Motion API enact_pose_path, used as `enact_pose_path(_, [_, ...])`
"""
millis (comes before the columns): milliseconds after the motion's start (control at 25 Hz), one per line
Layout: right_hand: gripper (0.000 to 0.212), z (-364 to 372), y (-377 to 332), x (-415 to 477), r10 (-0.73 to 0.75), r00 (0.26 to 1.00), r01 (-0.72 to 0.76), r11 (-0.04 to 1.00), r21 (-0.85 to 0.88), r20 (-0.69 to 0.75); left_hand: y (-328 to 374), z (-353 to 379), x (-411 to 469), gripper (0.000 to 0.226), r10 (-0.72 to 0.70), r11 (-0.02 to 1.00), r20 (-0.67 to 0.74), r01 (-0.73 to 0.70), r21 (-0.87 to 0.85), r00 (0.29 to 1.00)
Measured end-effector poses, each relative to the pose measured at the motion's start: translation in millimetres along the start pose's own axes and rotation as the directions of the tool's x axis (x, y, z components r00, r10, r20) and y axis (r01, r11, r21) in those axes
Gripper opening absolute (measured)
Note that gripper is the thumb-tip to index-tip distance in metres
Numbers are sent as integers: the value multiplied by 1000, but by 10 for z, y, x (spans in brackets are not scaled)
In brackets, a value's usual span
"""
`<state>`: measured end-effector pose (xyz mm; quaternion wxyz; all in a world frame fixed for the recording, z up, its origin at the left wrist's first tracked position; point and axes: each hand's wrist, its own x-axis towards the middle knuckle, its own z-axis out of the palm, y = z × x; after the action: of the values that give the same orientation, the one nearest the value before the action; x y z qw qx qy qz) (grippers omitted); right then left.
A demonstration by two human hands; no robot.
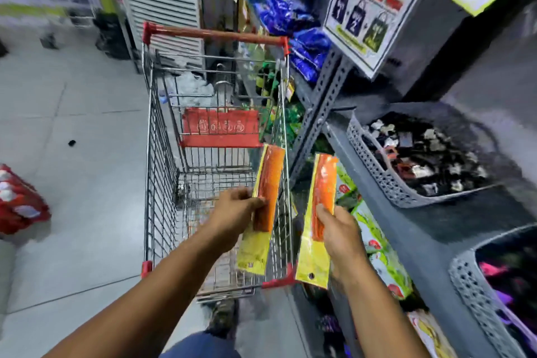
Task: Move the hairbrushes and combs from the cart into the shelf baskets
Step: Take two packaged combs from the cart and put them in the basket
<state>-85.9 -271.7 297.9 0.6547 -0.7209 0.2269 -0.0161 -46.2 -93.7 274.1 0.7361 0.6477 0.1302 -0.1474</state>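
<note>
I am pinching one packaged orange comb (268, 192) in my left hand (235, 206) over the cart's (162, 154) right rim, another comb (321, 203) in my right hand (340, 232), upright and clear of the wire, ready for the grey shelf basket (377, 171).

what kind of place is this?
Most likely a shop aisle: a wire shopping cart, a "FREE" offer sign hung on a metal shelf, and grey baskets full of small goods.
</note>
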Motion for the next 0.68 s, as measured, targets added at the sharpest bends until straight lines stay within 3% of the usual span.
enact_pose_path(280, [24,-865,-203,-610,-29,990,55,980,190,-137,318,832,-729,33,78,997,243,-73,-27,967])
enact_pose_path(480, [17,-1497,-185,-1163,-74,954,128,977,169,-290,346,1409,-1200,28,66,997,460,-71,-8,886])
enact_pose_path(680, [18,-2157,-82,-1828,-90,867,140,988,67,-490,269,2034,-1677,27,39,996,643,-80,35,765])
